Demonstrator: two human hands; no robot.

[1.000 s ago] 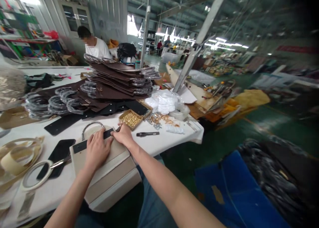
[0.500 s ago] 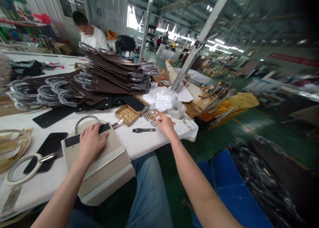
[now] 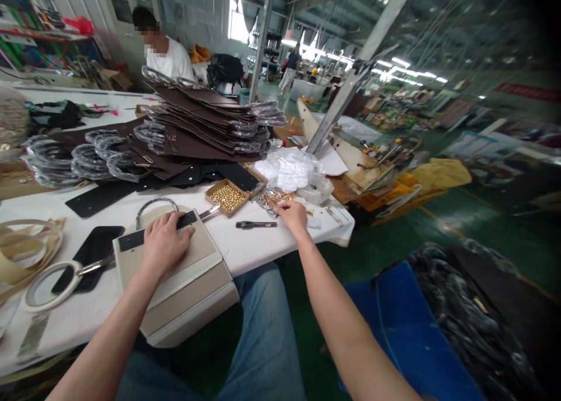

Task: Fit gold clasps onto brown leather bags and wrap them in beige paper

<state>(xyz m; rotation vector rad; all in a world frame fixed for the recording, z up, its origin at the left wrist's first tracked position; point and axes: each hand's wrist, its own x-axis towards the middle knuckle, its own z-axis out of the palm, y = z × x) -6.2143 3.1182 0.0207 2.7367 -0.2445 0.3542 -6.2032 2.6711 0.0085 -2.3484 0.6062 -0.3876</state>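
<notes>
A beige bag piece (image 3: 199,252) with a black strip (image 3: 131,241) along its upper edge lies partly on the table and hangs over the front edge toward my lap. My left hand (image 3: 165,240) rests on it, palm down, with the fingers across the strip and the thumb apart. Clear wrap covers the bag's curved handle (image 3: 155,201) behind. My right hand (image 3: 293,217) is at a small pile of gold metal fittings (image 3: 275,199), thumb and fingertips pinched together; what they hold is too small to tell. A black pen-like tool (image 3: 255,224) lies left of that hand.
A cardboard box of gold studs (image 3: 227,197) stands between my hands. Behind are stacked dark brown bag panels (image 3: 197,126) and white plastic bags (image 3: 291,170). Tape roll (image 3: 50,287) and phone (image 3: 94,255) lie left. A blue bin (image 3: 403,313) stands right; a person (image 3: 170,59) is across.
The view has shifted slightly, so the scene sits a little further right. My left hand stays on the bag piece; my right hand stays pinched at the fittings.
</notes>
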